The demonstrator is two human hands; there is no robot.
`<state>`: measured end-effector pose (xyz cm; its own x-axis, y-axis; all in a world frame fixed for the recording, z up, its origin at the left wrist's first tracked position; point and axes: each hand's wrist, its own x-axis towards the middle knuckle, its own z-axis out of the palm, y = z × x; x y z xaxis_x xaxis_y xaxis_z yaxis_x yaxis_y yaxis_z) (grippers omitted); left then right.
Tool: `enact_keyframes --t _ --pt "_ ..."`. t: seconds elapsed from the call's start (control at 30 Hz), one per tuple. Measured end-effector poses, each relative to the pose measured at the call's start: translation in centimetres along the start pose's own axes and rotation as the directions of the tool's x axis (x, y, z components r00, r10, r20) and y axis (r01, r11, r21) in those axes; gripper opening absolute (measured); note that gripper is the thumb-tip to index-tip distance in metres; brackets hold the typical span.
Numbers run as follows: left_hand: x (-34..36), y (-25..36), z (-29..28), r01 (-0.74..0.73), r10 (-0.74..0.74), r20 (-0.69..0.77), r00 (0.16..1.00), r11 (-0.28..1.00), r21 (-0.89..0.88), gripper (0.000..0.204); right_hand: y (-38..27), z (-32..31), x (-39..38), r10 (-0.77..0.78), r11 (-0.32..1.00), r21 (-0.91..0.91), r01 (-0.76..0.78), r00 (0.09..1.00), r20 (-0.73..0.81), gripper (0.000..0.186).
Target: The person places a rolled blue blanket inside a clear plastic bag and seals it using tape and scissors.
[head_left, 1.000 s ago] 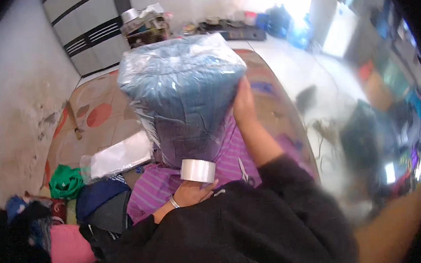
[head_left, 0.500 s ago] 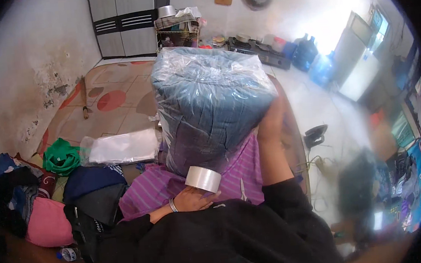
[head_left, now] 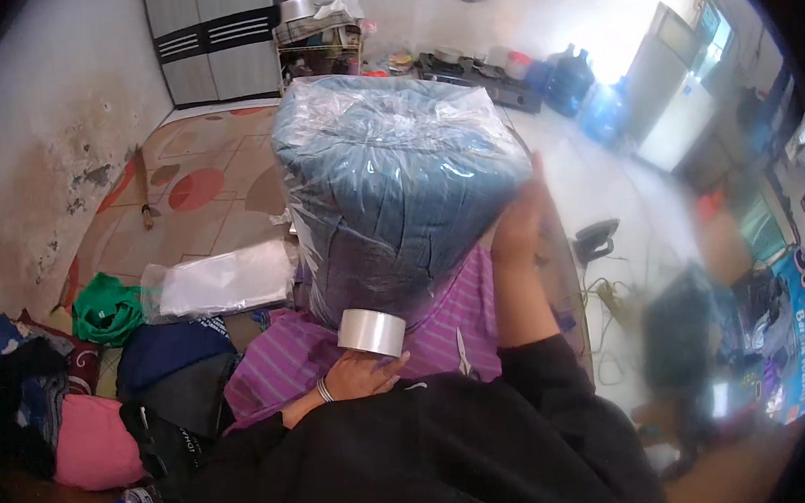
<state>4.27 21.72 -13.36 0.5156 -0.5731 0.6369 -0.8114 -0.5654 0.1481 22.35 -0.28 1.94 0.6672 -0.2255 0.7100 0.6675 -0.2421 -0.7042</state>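
A tall bundle of folded blue-grey cloth in clear plastic (head_left: 397,186) stands upright before me on a purple striped cloth (head_left: 279,360). At its near lower edge, my left hand (head_left: 360,376) holds a wide roll of tape (head_left: 371,333), partly hidden behind the roll. My right hand (head_left: 521,223) lies flat along the bundle's right side with its fingers stretched upward, somewhat blurred. A pair of scissors (head_left: 464,355) rests on the striped cloth between my arms.
To the left are a stack of clear plastic bags (head_left: 225,282), a green cloth bundle (head_left: 106,308), a pink cloth (head_left: 96,441) and other piled clothes. An iron (head_left: 596,240) stands on the floor at right. Beyond are a stove (head_left: 479,83) and blue water jugs (head_left: 567,82).
The whole view has shifted slightly, so most things sit a little further left and higher. My right hand shows a bit more of its back; both hands keep their places at the bundle.
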Motion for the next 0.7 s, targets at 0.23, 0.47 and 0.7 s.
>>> enact_keyframes --t 0.23,0.47,0.7 --pt "-0.6 -0.5 0.3 -0.004 0.005 -0.034 0.999 1.0 0.027 0.072 -3.7 0.4 2.8 0.279 0.883 0.362 -0.298 0.955 0.104 0.058" --pt "0.5 0.0 0.0 0.006 -0.005 -0.01 1.0 0.999 0.032 0.069 -0.7 -0.1 2.1 -0.13 0.989 0.08 0.125 0.989 0.064 0.059" --pt "-1.8 -0.3 -0.3 0.103 -0.103 0.01 0.995 0.994 0.047 0.069 -10.3 0.3 7.8 -0.227 0.85 -0.347 0.395 0.871 0.436 0.062"
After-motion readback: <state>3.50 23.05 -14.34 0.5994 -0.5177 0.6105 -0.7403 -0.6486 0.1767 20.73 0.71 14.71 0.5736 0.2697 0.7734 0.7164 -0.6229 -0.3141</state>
